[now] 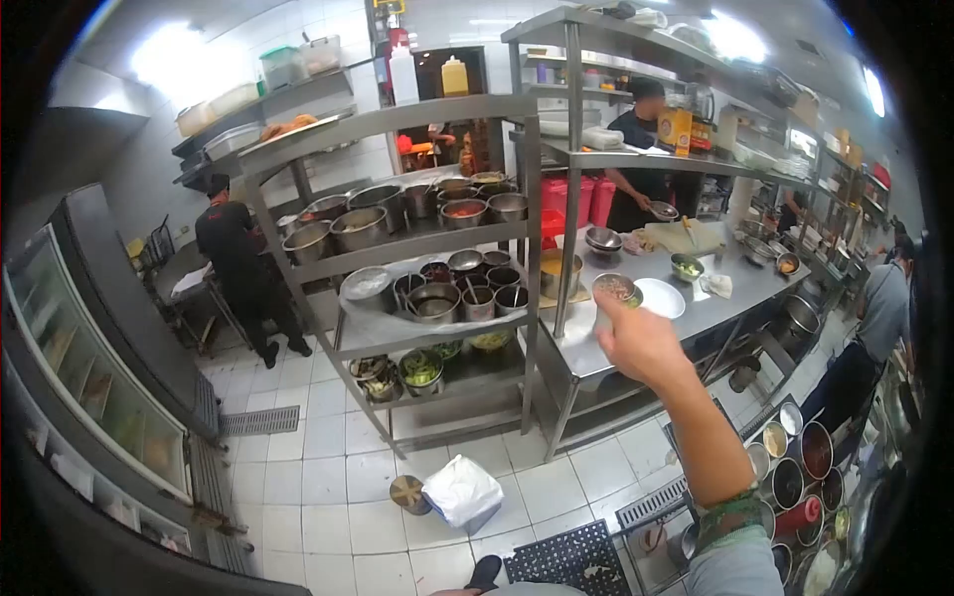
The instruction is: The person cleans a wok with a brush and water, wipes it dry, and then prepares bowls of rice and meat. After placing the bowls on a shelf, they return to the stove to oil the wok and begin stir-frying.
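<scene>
My right hand [644, 343] reaches out over the near edge of the steel counter [735, 283]. Its thumb lies along the rim of a small metal bowl [618, 286] with chopped, brownish-pink food in it, and the other fingers are hidden behind the hand. A white plate [664, 298] lies just right of that bowl. Farther back are a metal bowl of green pieces [686, 266] and a cutting board [686, 236] with a knife. Only a sliver of skin, perhaps my left hand [454, 593], shows at the bottom edge; its fingers are out of sight.
A steel rack [427, 348] with several pots stands left of the counter. On the tiled floor lie a white bag [463, 492] and a black mat [566, 561]. Sauce containers [787, 482] stand at lower right. Other people work at left, behind the counter and at right.
</scene>
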